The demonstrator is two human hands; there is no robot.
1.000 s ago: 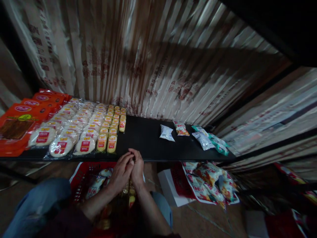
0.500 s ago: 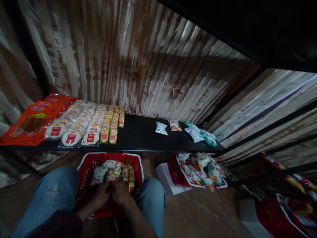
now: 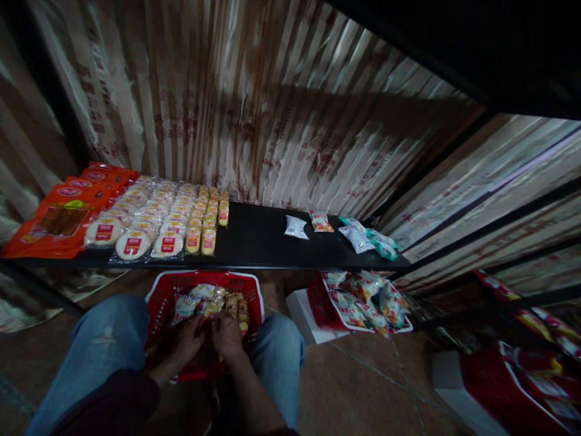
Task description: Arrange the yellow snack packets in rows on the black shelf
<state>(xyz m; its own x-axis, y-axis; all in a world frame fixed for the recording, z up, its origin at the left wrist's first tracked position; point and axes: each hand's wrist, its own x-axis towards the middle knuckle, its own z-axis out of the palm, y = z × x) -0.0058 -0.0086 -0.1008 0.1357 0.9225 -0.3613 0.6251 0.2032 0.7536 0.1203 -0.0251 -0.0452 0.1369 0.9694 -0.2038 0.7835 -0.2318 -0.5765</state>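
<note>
Both hands are over the red basket (image 3: 158,303) between my knees. My left hand (image 3: 189,340) has its fingers curled close to my right hand (image 3: 227,335), whose fingers are bent too. Dim light hides whatever is pinched in them. In front of the fingers, inside the basket, lie white snack bags (image 3: 185,306) and small yellow wrapped cakes (image 3: 233,304). On the black shelf (image 3: 258,236) above, similar yellow cakes (image 3: 208,239) stand in rows beside round white rice crackers (image 3: 132,243) in clear wrap.
Orange packets (image 3: 54,221) fill the shelf's left end. A few small bags (image 3: 296,226) lie on its right part. A second red basket (image 3: 323,306) of snack bags stands right of my knee, and another red basket (image 3: 488,381) is farther right. The shelf edge passes above the baskets.
The camera view has shifted slightly. My hands, together over the basket before, are now a little farther apart, with the right one moved slightly to the right.
</note>
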